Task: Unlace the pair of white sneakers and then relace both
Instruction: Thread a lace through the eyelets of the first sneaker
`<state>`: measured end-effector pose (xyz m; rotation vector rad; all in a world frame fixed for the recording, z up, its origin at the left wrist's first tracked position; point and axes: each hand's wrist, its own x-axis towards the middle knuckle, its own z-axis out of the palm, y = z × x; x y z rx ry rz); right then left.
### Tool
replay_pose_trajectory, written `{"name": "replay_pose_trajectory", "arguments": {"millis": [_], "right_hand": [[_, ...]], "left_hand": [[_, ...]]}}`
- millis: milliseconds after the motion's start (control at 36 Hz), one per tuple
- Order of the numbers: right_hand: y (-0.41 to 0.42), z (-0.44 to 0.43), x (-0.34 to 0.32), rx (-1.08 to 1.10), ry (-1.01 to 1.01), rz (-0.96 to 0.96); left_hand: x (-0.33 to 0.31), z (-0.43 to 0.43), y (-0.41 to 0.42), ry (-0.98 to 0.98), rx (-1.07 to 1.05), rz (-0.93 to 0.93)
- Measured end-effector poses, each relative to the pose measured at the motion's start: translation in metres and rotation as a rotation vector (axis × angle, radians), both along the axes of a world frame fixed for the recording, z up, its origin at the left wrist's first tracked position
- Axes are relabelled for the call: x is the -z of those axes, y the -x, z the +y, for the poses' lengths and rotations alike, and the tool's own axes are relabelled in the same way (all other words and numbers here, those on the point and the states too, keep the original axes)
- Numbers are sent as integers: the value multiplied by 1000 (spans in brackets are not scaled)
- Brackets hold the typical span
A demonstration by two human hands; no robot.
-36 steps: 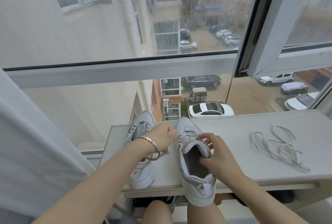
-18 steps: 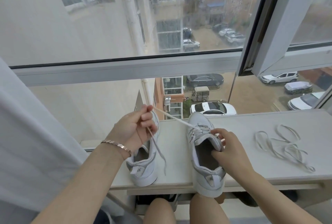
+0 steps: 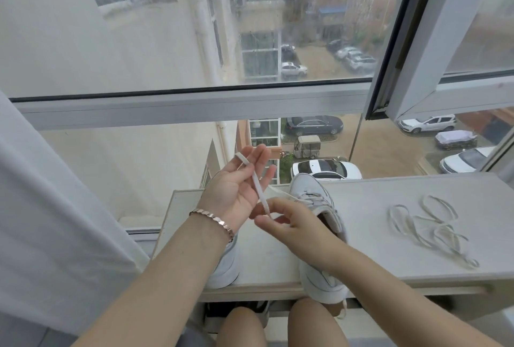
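Observation:
Two white sneakers stand on a pale shelf (image 3: 375,238) by the window. The right sneaker (image 3: 319,199) still has part of its white shoelace (image 3: 257,185) threaded near the toe. That shoelace runs up from the shoe, loops over a raised finger of my left hand (image 3: 236,191) and comes down across its palm. My right hand (image 3: 289,224) pinches the lace's tip just in front of the shoe's opening. The left sneaker (image 3: 222,271) is mostly hidden under my left forearm; only its heel shows. A second, loose shoelace (image 3: 428,224) lies in coils on the shelf at the right.
The shelf's front edge is just above my knees (image 3: 311,324). A white curtain (image 3: 55,221) hangs at the left. Window glass and a frame (image 3: 194,104) rise right behind the shelf, with an opened sash (image 3: 411,41) at the upper right.
My left hand rose higher with the lace, which now loops over a finger. My right hand left the right sneaker's tongue and moved left to pinch the lace tip.

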<state>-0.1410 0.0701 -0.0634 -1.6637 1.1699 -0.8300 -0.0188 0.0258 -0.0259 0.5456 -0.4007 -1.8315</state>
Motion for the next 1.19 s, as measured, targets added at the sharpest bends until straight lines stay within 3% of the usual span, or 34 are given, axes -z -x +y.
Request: {"name": "replay_pose_trajectory", "arguments": {"millis": [111,333,389,472,528,750,833,917,1000,1083,1194], "right_hand": [[6,-4,3,43,-16,-89],[33,2,-4,42,-85,-77],[38,1,-7,79,-100,-77],[42,-3,-10,152,-90,-93],[41,-6,-12,186,-58,-87],[37,-11,-7,157,75,116],[40,-9,-2,244,81,160],[48,-6,4,379,-103,256],[49,-3,12,351,-280,421],[40,-1,18,357,-135,570],[29,0,27,473,-7,567]], "left_hand": [[1,-8,-4,-14,-58,-39],[8,-26,-18,-72,-266,-91],[13,-22,-15,-120,-182,-270],[21,-8,-7,-204,174,-724],[23,2,0,-210,396,-863],[29,13,16,-119,375,-735],[35,14,17,-119,255,-690],[38,11,15,-144,81,-628],[40,10,12,-131,-22,-506],[44,13,12,-86,-50,-475],[49,17,13,-73,-41,-527]]}}
